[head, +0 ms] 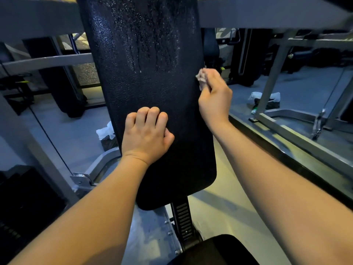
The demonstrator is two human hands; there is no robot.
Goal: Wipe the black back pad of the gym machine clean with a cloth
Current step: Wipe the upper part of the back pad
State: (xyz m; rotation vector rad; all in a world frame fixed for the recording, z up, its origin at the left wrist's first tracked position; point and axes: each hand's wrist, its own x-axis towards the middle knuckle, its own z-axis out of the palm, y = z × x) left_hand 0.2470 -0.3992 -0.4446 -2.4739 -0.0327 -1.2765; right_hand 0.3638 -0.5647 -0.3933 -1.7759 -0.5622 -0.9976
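Here the left hand (147, 134) rests on the lower middle of the back pad (152, 88), fingers curled under and holding nothing. At the pad's right edge the right hand (214, 98) pinches a bunched cloth (202, 77), wrist raised. Wiping well probably means spreading the cloth flatter and sweeping across the droplets (145, 41) on the pad's upper part.

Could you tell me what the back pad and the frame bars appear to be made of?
The back pad looks like black vinyl or faux leather: pebbled grain, slight sheen, droplets beading near the top. The frame bars look like grey-painted metal: smooth, matte tubing.
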